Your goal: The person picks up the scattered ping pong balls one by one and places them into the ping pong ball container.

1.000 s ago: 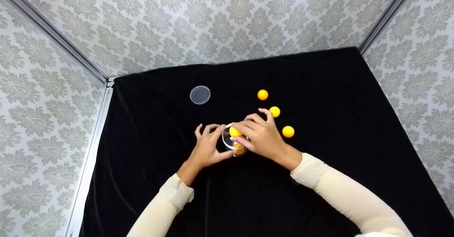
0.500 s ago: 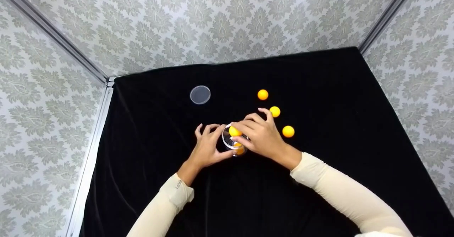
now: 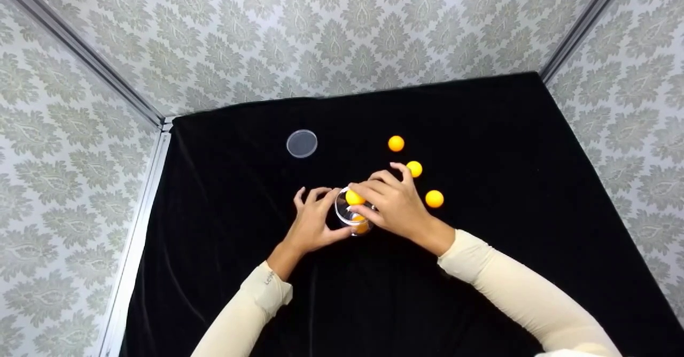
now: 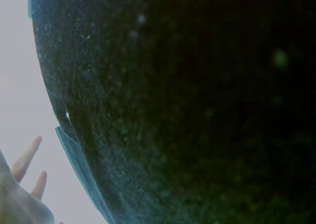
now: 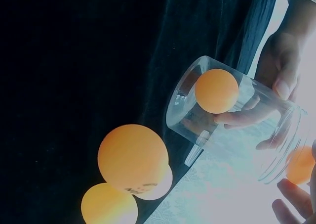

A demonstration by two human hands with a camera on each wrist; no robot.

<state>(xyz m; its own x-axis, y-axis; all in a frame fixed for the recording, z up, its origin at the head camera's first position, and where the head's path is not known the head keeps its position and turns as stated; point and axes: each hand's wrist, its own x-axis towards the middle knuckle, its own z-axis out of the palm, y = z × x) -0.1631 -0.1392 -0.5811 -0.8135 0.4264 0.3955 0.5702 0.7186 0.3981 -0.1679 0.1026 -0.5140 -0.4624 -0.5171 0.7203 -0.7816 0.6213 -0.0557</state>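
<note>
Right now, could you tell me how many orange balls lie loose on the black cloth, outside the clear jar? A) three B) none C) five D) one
A: three orange balls lie apart on the black cloth, right of the clear jar.

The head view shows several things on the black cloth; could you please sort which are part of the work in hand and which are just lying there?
In hand:
- clear jar, held by the left hand
- orange ball pinched at its mouth by the right hand
- ball inside the jar
- three loose balls

Lying about:
- round lid
- patterned walls
</note>
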